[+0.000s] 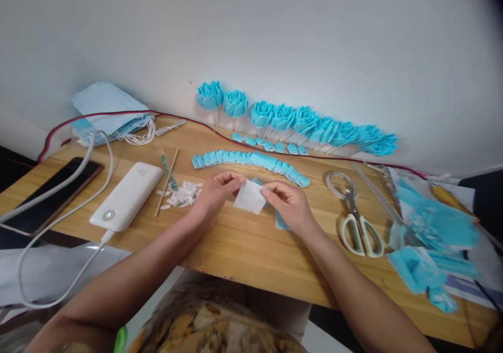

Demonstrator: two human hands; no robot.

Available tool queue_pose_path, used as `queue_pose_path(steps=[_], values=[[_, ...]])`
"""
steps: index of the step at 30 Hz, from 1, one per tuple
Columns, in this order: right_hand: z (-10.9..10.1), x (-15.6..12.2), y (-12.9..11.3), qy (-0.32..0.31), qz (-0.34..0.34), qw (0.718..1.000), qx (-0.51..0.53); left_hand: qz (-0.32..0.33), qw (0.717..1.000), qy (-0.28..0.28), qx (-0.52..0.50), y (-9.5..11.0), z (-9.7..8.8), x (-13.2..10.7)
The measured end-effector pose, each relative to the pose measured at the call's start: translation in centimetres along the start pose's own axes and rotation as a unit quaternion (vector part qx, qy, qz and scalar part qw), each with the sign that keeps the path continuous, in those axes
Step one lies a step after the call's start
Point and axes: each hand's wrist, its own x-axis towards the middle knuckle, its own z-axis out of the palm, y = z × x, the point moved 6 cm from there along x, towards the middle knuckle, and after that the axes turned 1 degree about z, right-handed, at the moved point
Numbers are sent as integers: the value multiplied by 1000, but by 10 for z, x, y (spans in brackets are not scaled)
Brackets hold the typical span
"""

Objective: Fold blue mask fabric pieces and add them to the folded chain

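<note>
Between my hands is a small white square of thin fabric (250, 197), lifted just above the wooden table. My left hand (222, 188) pinches its upper left corner. On the opposite side, my right hand (286, 201) closes thumb and fingers on its right edge. A blue square (282, 220) lies partly hidden under my right hand, and another bit of blue shows behind the white one. Beyond my hands, a curved row of folded blue pieces (236, 157) lies across the table. Farther back, several blue fabric flowers (283, 116) on sticks lean along the wall.
Scissors (357, 227) and a tape roll (341, 185) lie to the right, near blue scraps (420, 274) and a ruler (379, 196). At left are a power bank (128, 196) with a cable, a phone (51, 193), a wooden stick (167, 183), paper bits (184, 195) and stacked masks (110, 107).
</note>
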Motion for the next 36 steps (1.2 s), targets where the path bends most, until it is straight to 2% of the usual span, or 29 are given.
queue_pose_path(steps=[6,12,17,20,23,27,30,34,36], values=[[2,-1,1,0,3,1000,-6,-11,1000,2,-22,-2,3,-1],[-4,1,0,32,0,999,3,-25,996,2,-89,-3,4,-1],[-7,2,4,41,14,999,31,-54,998,-26,-33,-6,2,1],[-7,2,6,35,16,998,43,-49,998,-43,21,-9,3,3],[-9,2,5,35,11,998,56,-43,997,-57,31,-10,4,4],[-2,1,-1,-5,-19,994,112,-31,999,-43,-9,-9,3,4],[3,1,0,-27,-34,993,108,-24,999,-31,-27,-8,1,4],[-2,5,6,-3,-44,998,47,-15,998,-2,-58,-7,-3,6],[-10,4,2,42,-65,997,0,-12,997,24,-75,-6,-7,7]])
